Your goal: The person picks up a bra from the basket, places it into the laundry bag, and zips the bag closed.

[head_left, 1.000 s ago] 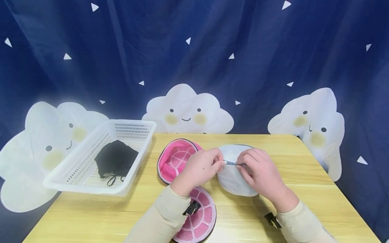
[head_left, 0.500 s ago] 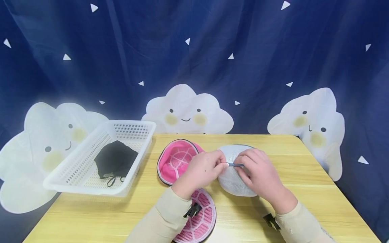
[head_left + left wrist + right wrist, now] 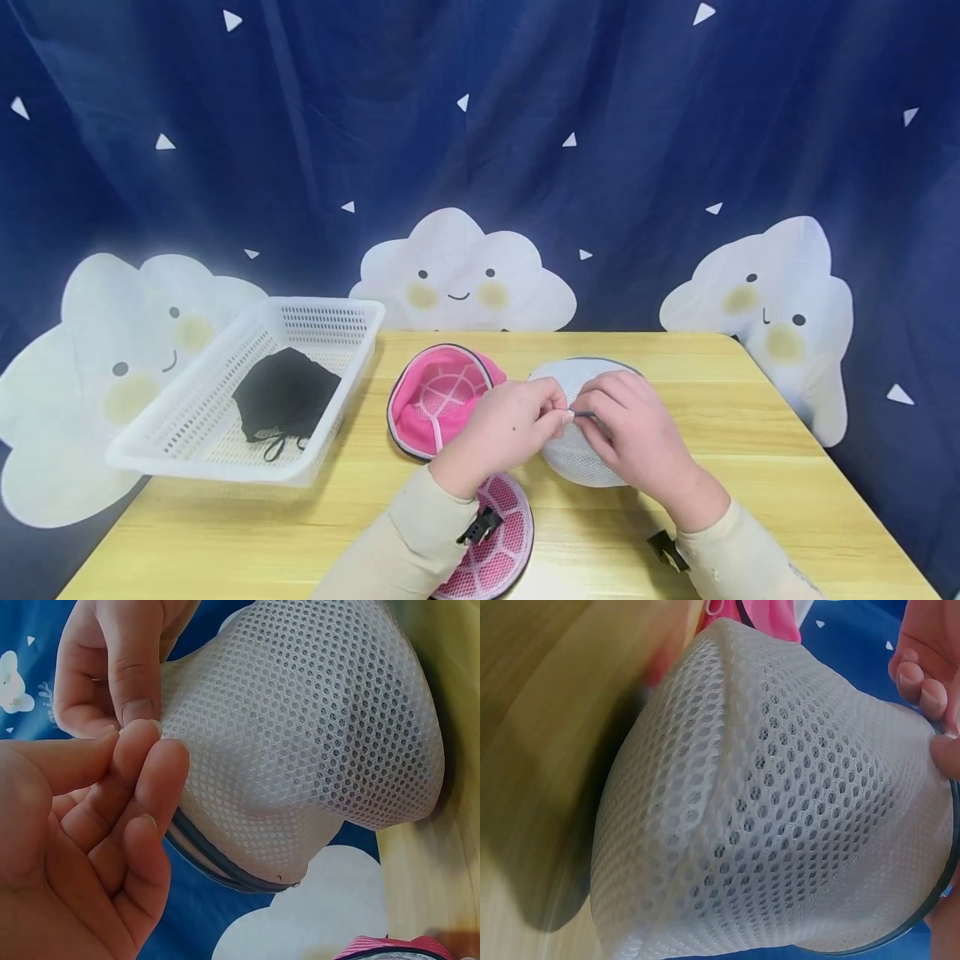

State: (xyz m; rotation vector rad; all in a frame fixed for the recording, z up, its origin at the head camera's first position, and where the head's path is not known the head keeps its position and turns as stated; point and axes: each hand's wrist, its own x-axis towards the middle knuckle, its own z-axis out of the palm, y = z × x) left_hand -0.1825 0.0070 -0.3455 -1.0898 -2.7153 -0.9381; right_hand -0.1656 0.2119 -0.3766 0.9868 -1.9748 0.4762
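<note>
A white mesh laundry bag [image 3: 581, 462] with a dark zipper [image 3: 225, 866] along its rim stands on the table. My left hand [image 3: 517, 425] pinches a small white zipper pull at the bag's near rim. Close beside it, my right hand [image 3: 633, 429] grips the zipper edge between thumb and fingers. The left wrist view shows both sets of fingertips meeting at the rim, and the fingers cover the pull there. In the right wrist view the bag's mesh wall [image 3: 780, 795] bulges out below the hands.
An open pink mesh bag [image 3: 420, 400] lies left of the white one, its round pink lid [image 3: 498, 550] partly under my left forearm. Farther left, a white plastic basket [image 3: 202, 467] holds a black cloth item with a thin cord [image 3: 285, 396]. A blue curtain [image 3: 480, 125] hangs behind the wooden table.
My left hand has slid a little to the right along the zipper, closing the gap to my right hand. The right hand has stayed nearly in place.
</note>
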